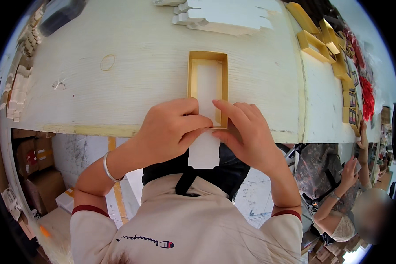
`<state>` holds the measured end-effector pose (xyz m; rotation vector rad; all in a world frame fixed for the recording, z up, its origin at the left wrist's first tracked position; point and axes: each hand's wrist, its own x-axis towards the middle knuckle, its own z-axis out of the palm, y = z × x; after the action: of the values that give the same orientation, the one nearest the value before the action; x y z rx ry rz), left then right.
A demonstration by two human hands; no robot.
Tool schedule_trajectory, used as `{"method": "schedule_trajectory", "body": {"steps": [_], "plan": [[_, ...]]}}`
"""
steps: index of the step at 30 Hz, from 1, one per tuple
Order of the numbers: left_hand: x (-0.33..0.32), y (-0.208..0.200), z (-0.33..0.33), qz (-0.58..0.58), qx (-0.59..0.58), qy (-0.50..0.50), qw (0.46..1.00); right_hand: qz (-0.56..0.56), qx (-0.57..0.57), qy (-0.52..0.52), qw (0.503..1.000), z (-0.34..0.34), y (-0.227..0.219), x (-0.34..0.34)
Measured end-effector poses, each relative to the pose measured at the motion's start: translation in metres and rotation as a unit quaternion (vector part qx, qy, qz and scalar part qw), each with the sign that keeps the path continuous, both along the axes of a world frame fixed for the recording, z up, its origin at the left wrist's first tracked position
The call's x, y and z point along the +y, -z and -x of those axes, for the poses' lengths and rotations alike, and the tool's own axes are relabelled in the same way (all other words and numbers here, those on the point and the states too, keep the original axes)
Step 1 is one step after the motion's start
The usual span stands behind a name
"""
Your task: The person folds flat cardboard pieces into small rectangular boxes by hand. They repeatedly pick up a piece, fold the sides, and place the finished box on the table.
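A narrow gold-walled cardboard box (pixel 225 83) lies on the table in front of me, its open side up and its long sides running away from me. The bottom inside looks white. From its near end a flat white card flap (pixel 203 152) hangs out past the table edge over my lap. My left hand (pixel 174 127) pinches the near end wall, thumb outside and fingers curled in over the rim. My right hand (pixel 248 132) grips the near right corner, its index finger over the inside and its thumb outside by the flap.
Flat white card blanks (pixel 224 15) are stacked at the far side. More blanks (pixel 20 90) line the left edge, near a dark plastic container (pixel 61 16). A rubber band (pixel 107 62) lies left. Gold boxes (pixel 314 46) stand right, where another person's hand (pixel 350 171) shows.
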<state>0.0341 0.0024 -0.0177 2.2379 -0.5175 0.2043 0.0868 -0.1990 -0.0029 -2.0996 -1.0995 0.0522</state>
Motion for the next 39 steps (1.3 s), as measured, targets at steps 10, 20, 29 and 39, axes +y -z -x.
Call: {"method": "schedule_trajectory", "body": {"steps": [10, 20, 29, 39], "plan": [[-0.004, 0.004, 0.002, -0.103, -0.047, 0.002, 0.994, 0.004, -0.330, -0.050, 0.943, 0.014, 0.035, -0.014], [0.016, -0.017, 0.003, 0.098, 0.158, 0.085, 0.979, -0.157, 0.107, -0.037, 0.981, 0.005, 0.022, -0.003], [-0.005, 0.017, -0.001, 0.167, -0.075, -0.070, 0.981, -0.216, 0.269, 0.079, 0.935, 0.025, 0.025, 0.006], [-0.011, 0.011, 0.011, 0.103, -0.022, -0.084, 0.991, -0.228, 0.097, 0.097, 0.964, 0.024, 0.031, 0.016]]}}
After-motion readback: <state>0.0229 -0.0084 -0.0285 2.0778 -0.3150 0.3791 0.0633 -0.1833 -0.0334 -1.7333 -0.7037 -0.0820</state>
